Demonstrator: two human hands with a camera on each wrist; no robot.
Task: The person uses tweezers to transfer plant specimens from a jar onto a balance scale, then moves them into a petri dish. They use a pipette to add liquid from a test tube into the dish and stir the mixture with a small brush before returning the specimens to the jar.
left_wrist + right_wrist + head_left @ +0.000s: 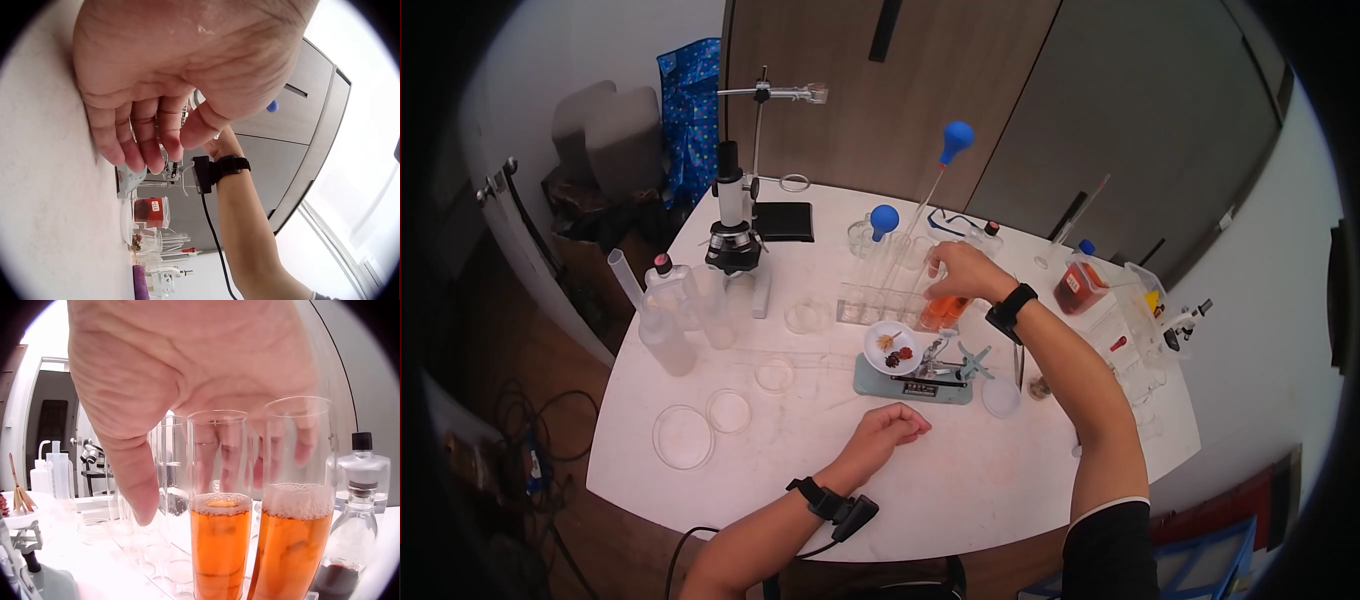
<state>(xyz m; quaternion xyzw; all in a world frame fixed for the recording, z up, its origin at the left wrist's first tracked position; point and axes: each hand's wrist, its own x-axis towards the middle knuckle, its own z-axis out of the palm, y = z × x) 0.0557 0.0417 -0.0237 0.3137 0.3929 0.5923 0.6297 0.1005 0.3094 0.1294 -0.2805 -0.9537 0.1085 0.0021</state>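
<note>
While the right hand [965, 270] hangs loosely bent over two orange-filled test tubes [220, 550] at the rack's [843, 316] right end, no grip visible, best pinch below the rim and draw straight up; left hand [885, 438] loosely curled, empty, near the pan balance [874, 382].

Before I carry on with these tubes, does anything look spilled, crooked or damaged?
Nothing is clearly spilled or broken. The two tubes of orange liquid by the right hand carry froth; the frothier one seems tilted beside its neighbour, perhaps only lens distortion.
</note>
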